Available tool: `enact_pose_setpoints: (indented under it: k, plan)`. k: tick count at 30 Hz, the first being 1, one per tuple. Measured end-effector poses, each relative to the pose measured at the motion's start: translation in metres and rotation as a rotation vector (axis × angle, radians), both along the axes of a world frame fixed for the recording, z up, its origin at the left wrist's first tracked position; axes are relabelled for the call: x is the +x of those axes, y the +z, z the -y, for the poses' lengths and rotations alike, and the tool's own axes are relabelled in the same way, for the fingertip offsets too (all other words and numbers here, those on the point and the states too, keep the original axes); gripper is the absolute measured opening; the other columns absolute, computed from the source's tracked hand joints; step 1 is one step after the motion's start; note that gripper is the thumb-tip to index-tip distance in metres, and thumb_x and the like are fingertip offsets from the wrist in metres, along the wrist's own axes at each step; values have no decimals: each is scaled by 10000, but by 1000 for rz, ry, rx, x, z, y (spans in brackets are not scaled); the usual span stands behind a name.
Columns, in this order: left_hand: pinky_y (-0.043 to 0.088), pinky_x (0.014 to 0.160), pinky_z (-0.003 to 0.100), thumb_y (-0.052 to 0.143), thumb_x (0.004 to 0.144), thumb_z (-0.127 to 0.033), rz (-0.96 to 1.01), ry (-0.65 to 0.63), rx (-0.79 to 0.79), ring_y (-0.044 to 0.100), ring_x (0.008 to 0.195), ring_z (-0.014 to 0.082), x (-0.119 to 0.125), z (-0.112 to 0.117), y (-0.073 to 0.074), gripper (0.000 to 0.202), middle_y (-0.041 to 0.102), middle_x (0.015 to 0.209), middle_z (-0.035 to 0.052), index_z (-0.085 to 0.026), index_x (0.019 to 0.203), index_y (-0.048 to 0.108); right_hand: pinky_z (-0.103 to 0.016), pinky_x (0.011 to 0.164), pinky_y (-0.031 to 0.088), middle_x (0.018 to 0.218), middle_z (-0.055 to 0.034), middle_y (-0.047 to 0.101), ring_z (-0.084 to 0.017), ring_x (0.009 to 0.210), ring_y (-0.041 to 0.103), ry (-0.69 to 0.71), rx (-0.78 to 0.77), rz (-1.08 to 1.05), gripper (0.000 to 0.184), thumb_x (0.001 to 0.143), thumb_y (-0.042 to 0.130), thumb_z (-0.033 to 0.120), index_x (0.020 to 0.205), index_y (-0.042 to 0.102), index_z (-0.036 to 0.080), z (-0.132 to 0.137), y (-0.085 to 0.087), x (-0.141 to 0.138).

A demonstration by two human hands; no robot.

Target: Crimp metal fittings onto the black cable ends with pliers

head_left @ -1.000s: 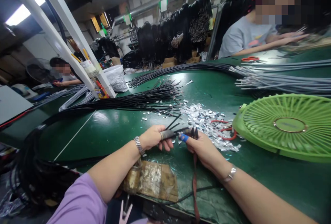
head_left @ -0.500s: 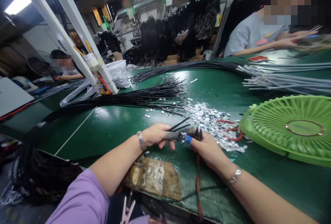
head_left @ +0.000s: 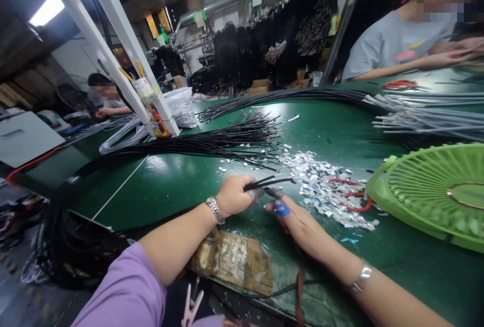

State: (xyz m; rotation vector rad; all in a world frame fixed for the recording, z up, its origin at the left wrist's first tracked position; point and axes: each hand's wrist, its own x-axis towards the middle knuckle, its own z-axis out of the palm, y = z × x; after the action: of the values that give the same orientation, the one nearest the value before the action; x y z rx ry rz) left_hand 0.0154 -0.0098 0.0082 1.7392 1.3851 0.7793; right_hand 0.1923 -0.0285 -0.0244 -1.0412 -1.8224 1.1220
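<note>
With the left hand (head_left: 237,195) closed round a few black cables (head_left: 278,181) over the green table's (head_left: 181,181) near middle, likely to steady their ends, the right hand (head_left: 297,218) (blue tape (head_left: 282,208) on one finger) sits half-curled beside them, can't tell if gripping.

The broad green worktop (head_left: 181,183) looks smooth and glossy. The small silver scraps (head_left: 317,178) shine like metal foil. The thin round black cables (head_left: 252,185) look smooth and plastic-like. The round green slatted fan (head_left: 416,181) seems plastic. The flat brown cardboard piece (head_left: 261,271) carries glossy clear tape (head_left: 231,254). The purple sleeve (head_left: 132,279) is of matt cloth.
</note>
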Motion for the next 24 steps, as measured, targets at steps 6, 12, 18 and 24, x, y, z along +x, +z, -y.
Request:
enact_pose_setpoints:
  k: [6,12,18,24]
  plan:
    - [351,542,221,585,749,-275,-289,45,257,518,574,117,-1,4,4,159,613,613,9,-156,643,593,-276,471,395,553,29,480,-141,495,470,-35,-131,-17,330,811,458,550,786,539,231,4,0,-4]
    - [350,565,228,582,743,-250,-358,34,300,527,596,131,1,7,6,105,634,645,13,-173,729,653,-250,436,325,525,56,426,-109,456,406,-86,-257,-126,368,786,474,589,735,467,224,5,2,-8]
    - [348,574,242,570,732,-243,-496,38,365,541,620,148,1,9,7,100,638,663,22,-192,741,656,-233,415,289,507,65,415,-93,432,378,-95,-361,-208,391,735,533,598,701,489,211,7,6,-11]
    - [358,589,253,547,749,-251,-554,22,416,553,627,159,2,12,8,115,630,657,33,-193,698,633,-231,418,272,476,66,401,-86,422,353,-117,-389,-247,410,687,574,605,632,493,207,7,8,-11]
